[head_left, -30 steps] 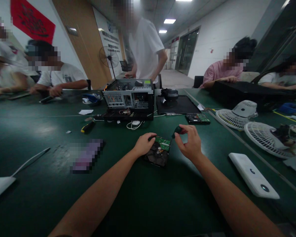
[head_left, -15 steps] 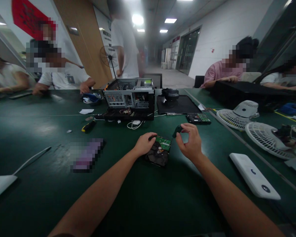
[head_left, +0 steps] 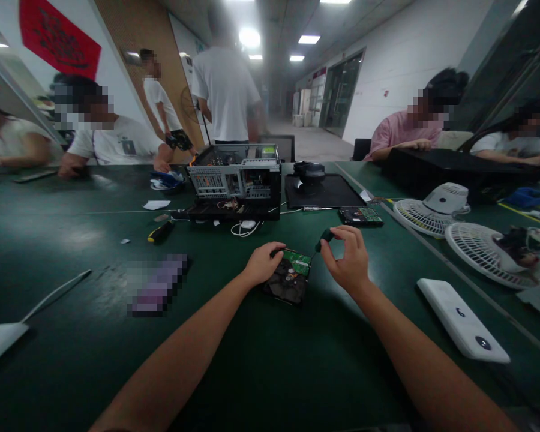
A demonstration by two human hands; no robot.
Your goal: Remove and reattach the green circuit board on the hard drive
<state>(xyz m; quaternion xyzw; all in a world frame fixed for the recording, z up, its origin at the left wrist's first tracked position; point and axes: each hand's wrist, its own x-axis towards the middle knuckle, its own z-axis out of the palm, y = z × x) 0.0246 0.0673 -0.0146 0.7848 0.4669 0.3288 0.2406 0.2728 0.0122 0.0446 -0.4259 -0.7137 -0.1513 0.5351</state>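
A black hard drive [head_left: 289, 281] with a small green circuit board lies on the green table [head_left: 72, 240] just in front of me. My left hand [head_left: 261, 263] rests closed on its left edge and holds it down. My right hand [head_left: 347, 258] pinches the dark handle of a small screwdriver [head_left: 323, 239], whose thin shaft points down at the drive's right corner.
Behind the drive stand an open computer case [head_left: 236, 177], a black panel [head_left: 324, 191], a second drive [head_left: 360, 215] and a yellow-handled screwdriver [head_left: 161, 231]. Two white fan parts [head_left: 434, 211] and a white device [head_left: 461, 319] lie to the right. Several people sit or stand around.
My hands have stayed almost still on the drive and the screwdriver. The person in the white shirt behind the case has turned and walked away, and another person has come into view at the back left.
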